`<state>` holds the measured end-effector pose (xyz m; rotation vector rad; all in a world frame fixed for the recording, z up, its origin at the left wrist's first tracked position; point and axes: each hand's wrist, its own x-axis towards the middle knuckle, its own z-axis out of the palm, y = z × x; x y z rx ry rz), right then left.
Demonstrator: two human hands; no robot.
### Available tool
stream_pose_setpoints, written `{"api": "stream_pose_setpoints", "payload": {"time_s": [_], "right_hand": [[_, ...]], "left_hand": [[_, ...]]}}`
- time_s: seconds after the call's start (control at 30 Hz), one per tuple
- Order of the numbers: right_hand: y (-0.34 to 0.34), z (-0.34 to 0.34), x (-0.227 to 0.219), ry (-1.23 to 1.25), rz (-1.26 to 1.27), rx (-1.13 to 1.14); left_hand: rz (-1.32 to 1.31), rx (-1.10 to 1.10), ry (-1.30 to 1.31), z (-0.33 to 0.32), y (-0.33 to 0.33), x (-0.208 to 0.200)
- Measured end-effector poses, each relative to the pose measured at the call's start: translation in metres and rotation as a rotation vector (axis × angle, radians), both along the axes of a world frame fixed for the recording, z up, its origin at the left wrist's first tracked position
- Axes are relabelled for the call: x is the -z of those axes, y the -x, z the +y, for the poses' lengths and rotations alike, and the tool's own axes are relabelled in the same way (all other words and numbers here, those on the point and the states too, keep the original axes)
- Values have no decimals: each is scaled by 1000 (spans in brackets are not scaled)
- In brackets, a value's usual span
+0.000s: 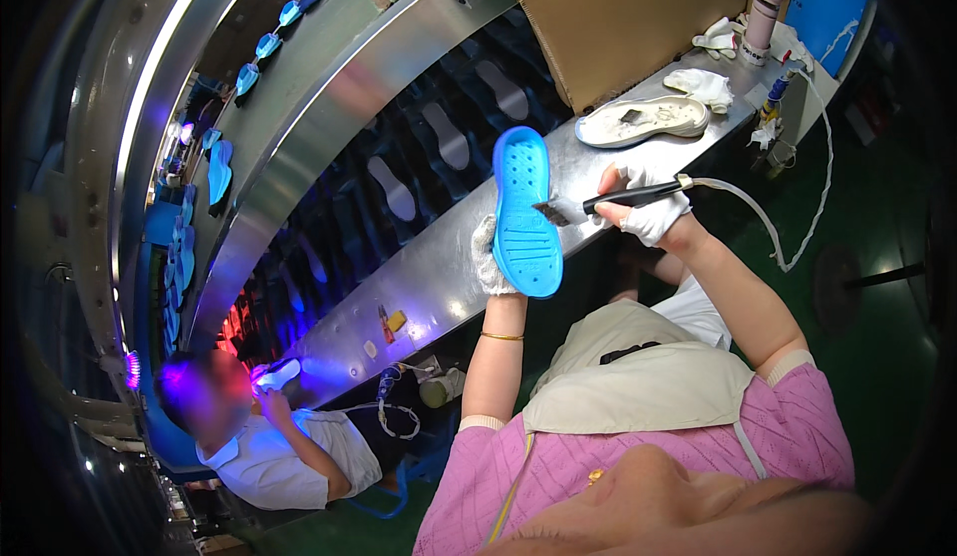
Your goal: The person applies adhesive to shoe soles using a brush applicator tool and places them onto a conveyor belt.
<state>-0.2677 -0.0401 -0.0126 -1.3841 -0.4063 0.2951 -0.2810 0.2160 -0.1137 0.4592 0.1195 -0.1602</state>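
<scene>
A bright blue shoe sole (pixel 528 242) stands nearly upright in front of me, its ribbed and dimpled side toward me. My left hand (pixel 487 260), in a pale knit glove, grips its left edge; most of the fingers are hidden behind the sole. My right hand (pixel 646 207), wearing a white glove with bare fingertips, is closed around the black handle of a flat brush (pixel 653 195). The dark bristles touch or nearly touch the sole's right edge. From the handle's end a clear tube (pixel 760 205) loops away to the right.
A crusted off-white shoe (pixel 643 122) lies on the metal ledge (pixel 429 277), near white gloves (pixel 703 87) and a pink tumbler (pixel 763 17). Behind are a cardboard box (pixel 628 17) and a conveyor carrying grey sole shapes (pixel 446 137). A co-worker (pixel 289 461) holds a sole at left.
</scene>
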Motion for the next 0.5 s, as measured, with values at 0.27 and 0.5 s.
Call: {"api": "stream_pose_setpoints", "payload": {"time_s": [0.27, 0.5], "right_hand": [[-6, 1, -5, 11, -260, 244], [12, 14, -9, 310, -618, 162]], "left_hand": [[-59, 306, 368, -63, 23, -43], [10, 90, -171, -79, 27, -33]]}}
